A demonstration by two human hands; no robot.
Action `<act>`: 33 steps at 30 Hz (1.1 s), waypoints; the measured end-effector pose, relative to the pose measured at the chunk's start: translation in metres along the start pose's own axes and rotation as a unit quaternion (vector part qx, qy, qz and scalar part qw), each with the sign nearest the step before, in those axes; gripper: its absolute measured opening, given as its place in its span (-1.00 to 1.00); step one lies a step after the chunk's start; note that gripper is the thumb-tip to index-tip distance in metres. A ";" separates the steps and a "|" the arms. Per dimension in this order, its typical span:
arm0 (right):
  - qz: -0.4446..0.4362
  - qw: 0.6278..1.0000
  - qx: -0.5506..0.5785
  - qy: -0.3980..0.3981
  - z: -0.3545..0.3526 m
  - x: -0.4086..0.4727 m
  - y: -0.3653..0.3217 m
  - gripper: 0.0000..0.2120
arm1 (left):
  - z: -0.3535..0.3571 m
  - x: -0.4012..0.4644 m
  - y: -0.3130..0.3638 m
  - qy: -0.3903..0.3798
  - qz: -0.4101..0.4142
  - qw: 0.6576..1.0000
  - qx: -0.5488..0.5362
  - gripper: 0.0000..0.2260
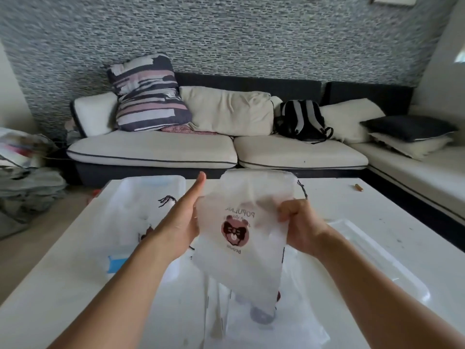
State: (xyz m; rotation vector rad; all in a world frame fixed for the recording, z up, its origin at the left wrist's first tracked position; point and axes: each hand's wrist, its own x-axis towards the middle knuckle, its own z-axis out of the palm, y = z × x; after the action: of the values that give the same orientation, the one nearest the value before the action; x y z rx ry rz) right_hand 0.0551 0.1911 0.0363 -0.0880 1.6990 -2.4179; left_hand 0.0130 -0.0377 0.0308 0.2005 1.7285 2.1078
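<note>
I hold a translucent white drawstring bag [241, 238] up over a white table [377, 210]. It bears a mirrored pink bear logo and lettering. My left hand [183, 217] holds its left edge, thumb pointing up and away; the fingers are hidden behind the bag. My right hand [299, 222] grips the right edge with curled fingers. A dark drawstring [303, 191] hangs at the bag's upper right. The lower end of the bag hangs down towards the table.
A clear plastic bin [141, 195] with more such bags and a blue clip sits on the table at left. A clear lid [382, 258] lies at right. Flat plastic sheets [251, 323] lie below the bag. A sofa [214, 149] with cushions and a backpack [300, 120] stands behind.
</note>
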 end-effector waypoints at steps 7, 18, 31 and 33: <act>0.018 0.988 -0.144 -0.059 0.023 -0.005 -0.004 -0.55 | 0.006 -0.008 -0.007 0.143 0.066 0.986 0.045 -0.65; -0.061 0.982 -0.074 0.165 0.033 0.036 0.000 -0.81 | -0.012 -0.013 0.007 0.228 0.179 0.954 0.077 -0.73; -0.044 0.973 -0.115 0.193 -0.002 0.035 -0.009 -0.50 | -0.036 -0.003 0.011 0.316 0.051 0.946 -0.058 -0.61; -0.032 0.984 0.069 0.164 -0.009 0.034 -0.013 -0.55 | -0.041 -0.007 0.015 0.244 0.038 0.958 -0.148 -0.60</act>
State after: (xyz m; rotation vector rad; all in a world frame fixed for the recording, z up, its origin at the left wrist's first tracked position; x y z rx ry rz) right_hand 0.0193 0.1976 0.0431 0.2968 1.6662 -2.7106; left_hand 0.0020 -0.0797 0.0369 -0.3781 1.6339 2.5973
